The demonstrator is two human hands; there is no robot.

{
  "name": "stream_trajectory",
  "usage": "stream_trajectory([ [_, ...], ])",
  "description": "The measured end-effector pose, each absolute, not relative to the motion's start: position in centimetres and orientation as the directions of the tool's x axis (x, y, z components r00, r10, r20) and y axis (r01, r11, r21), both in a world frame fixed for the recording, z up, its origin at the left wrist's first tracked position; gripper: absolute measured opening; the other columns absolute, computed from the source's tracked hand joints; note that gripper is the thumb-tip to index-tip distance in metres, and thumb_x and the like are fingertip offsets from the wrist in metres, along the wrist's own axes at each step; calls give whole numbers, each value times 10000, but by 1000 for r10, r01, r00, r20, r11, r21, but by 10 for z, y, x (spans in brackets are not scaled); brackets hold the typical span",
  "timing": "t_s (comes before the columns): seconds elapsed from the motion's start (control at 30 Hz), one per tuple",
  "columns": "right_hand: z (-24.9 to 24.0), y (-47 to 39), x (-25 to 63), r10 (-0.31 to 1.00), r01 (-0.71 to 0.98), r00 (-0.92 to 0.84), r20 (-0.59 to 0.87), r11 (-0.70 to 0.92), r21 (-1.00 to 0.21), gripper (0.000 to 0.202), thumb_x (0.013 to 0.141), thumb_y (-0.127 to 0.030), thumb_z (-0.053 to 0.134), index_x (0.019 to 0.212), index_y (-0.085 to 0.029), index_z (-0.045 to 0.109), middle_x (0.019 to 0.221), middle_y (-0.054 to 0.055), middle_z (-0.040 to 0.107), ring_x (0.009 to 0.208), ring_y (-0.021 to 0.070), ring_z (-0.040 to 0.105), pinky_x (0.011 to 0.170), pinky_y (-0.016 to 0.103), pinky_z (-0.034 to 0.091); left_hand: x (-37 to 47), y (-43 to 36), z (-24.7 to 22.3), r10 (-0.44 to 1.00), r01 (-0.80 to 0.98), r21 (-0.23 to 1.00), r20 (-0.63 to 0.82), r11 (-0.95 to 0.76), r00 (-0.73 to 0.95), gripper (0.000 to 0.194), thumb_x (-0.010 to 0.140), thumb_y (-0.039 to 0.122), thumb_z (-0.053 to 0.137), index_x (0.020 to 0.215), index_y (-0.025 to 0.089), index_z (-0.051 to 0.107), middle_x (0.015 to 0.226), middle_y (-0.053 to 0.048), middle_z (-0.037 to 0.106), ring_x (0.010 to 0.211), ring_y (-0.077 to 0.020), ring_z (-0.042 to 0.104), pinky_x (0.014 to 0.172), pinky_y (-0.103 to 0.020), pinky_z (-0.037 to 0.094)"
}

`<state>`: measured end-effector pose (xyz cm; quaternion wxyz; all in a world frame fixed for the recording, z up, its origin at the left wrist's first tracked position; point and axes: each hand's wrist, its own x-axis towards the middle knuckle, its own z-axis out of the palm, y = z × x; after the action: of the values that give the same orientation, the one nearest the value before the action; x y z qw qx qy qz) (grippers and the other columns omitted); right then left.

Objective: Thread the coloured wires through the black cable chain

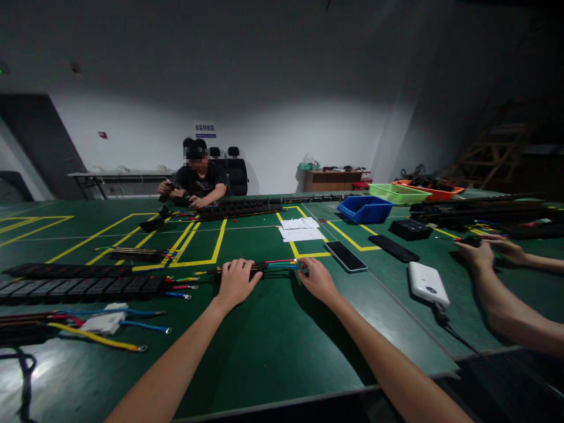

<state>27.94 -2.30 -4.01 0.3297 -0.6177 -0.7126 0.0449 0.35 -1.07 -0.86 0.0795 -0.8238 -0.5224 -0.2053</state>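
My left hand [238, 281] lies over a bundle of wires [215, 271] on the green table, its fingers curled down across the dark middle part. Yellow ends stick out to the left of it. From its right side run red and blue wires [278, 265] toward my right hand [316, 278]. There the thumb and fingers close on the wire ends, partly hiding them. Left of my hands lie black socket strips [88, 288] with ring-terminal leads. A similar wire bundle [138, 254] rests farther back on the table.
A phone [346, 257], white papers [300, 229], a blue bin [365, 209] and a white power bank [428, 284] with a cable lie to the right. Another person's hands [478, 252] work at far right. A person [202, 179] sits across the table. Loose leads [97, 336] lie front left.
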Motion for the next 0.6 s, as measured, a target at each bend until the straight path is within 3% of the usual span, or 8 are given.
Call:
stream_trajectory([
  [0.6, -40, -24, 279, 912, 855, -28, 410, 235, -463, 304, 889, -211, 586, 1185, -201, 654, 1018, 70, 692, 968, 208, 628, 821, 293, 457, 4, -10, -9, 842, 891, 105, 393, -441, 370, 492, 1001, 556, 369, 1229, 223, 651, 1214, -108, 676, 1146, -285, 581, 1030, -479, 365],
])
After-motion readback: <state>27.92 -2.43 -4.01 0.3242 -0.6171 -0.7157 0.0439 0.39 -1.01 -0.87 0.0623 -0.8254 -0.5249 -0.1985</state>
